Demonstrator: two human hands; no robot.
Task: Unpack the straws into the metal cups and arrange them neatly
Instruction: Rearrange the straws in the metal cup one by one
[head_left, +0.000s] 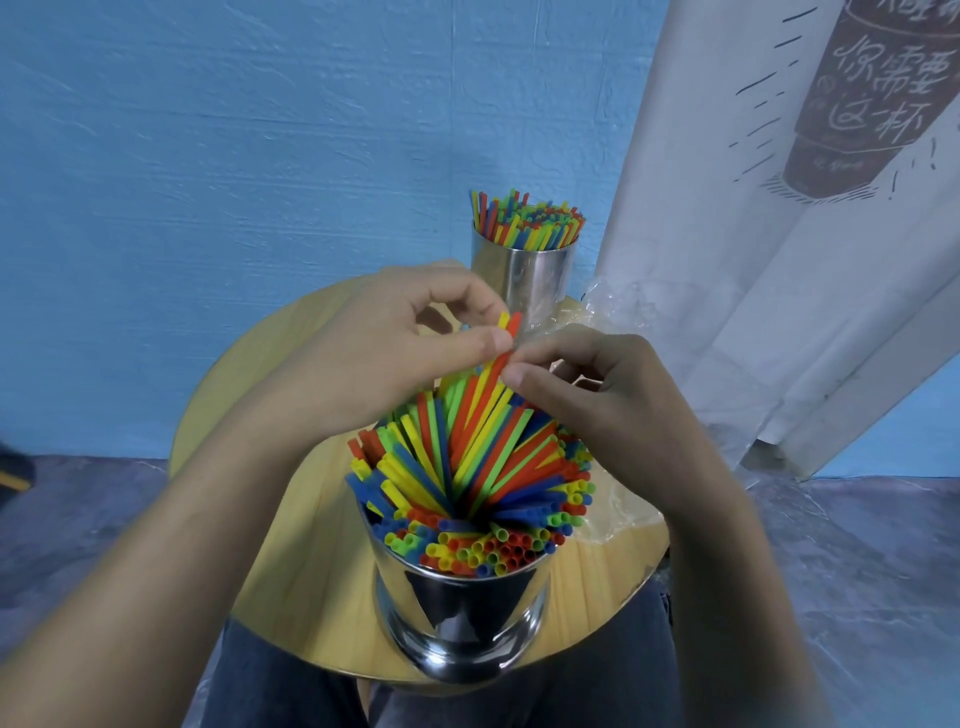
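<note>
A shiny metal cup (462, 618) stands at the near edge of the round wooden table (291, 519), packed with coloured straws (467, 467) that fan out unevenly. Some long straws rise from its middle. My left hand (384, 348) pinches the tops of a few of these between thumb and fingers. My right hand (587, 384) pinches the same bunch just below, thumb against a red straw. A second metal cup (524, 280) full of upright straws (524, 218) stands at the table's far side.
Crumpled clear plastic wrapping (618, 306) lies on the table's right side, behind and under my right hand. A white printed cloth (779, 234) hangs at the right. A blue wall is behind the table. My knees are under the near edge.
</note>
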